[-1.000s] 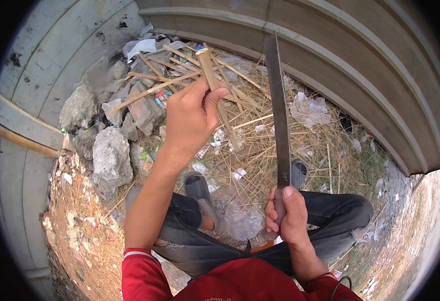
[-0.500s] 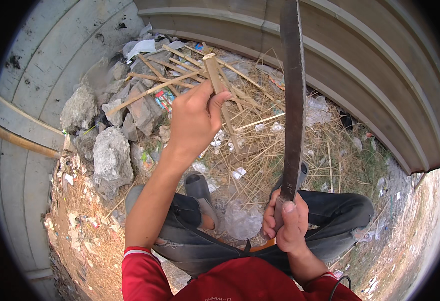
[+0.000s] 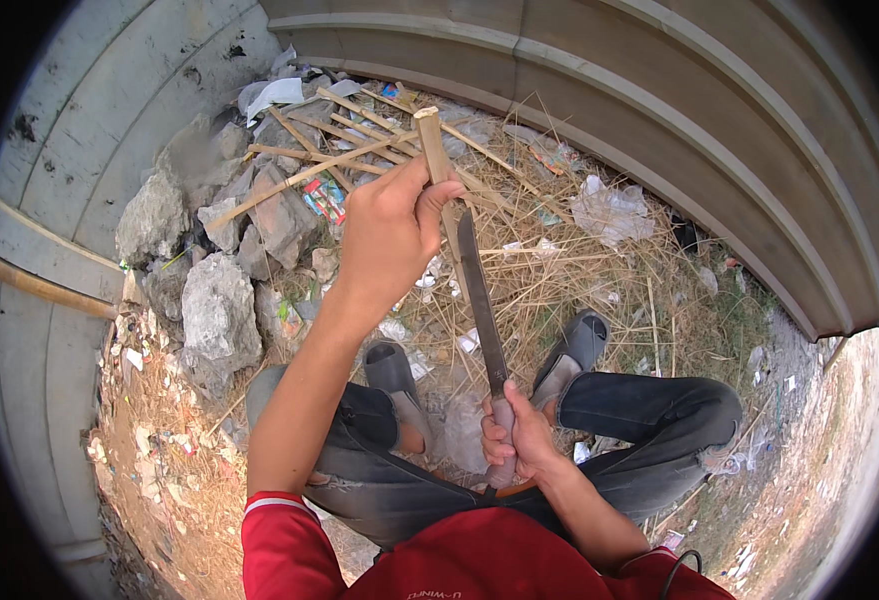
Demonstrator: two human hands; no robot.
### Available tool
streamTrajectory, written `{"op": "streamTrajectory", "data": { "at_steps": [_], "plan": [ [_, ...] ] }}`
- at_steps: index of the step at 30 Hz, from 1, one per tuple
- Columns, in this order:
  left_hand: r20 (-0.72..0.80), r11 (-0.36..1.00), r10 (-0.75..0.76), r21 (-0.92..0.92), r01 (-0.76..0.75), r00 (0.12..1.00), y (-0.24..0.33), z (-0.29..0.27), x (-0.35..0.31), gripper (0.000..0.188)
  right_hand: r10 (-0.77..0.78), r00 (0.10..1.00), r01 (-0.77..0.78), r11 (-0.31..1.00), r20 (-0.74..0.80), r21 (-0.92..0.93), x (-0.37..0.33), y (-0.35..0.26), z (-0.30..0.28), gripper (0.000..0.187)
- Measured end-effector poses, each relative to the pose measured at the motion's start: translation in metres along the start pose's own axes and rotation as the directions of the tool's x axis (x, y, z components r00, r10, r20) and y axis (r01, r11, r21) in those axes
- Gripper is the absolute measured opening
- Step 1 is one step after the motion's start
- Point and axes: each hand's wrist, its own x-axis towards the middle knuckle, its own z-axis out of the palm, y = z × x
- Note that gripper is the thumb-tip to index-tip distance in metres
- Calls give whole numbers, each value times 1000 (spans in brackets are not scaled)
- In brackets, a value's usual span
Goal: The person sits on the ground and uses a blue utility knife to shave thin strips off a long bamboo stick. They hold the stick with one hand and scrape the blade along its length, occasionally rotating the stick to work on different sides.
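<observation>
My left hand (image 3: 394, 225) is closed around the upper part of a light wooden stick (image 3: 431, 140), which stands roughly upright. Its lower end reaches down toward the straw-covered ground. In my right hand (image 3: 521, 435) is the handle of a machete (image 3: 484, 305) with a long dark blade. The blade points away from me, and its tip is close to the stick, just below my left thumb. Whether blade and stick touch, I cannot tell.
Several wooden strips (image 3: 329, 165) lie in a heap beyond my left hand. Broken rocks (image 3: 221, 315) are piled on the left. A corrugated metal wall (image 3: 679, 130) curves behind, and a grey panel (image 3: 109, 130) stands at left. My slippered feet (image 3: 574, 345) rest among straw and litter.
The machete has come down and left from a raised position, so its blade now lies beside the stick. My left hand and the stick have hardly moved.
</observation>
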Motion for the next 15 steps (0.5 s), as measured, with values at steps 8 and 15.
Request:
{"op": "streamTrajectory", "data": {
  "at_steps": [8,15],
  "plan": [
    [-97,997,-73,-42,70,993,-14,1,18,15,-436,899,432,875,31,-220,-33,-44,41,51],
    [-47,993,-12,116,18,999,-8,-1,17,14,-834,517,666,248,195,-703,-1,4,30,41]
  ]
}}
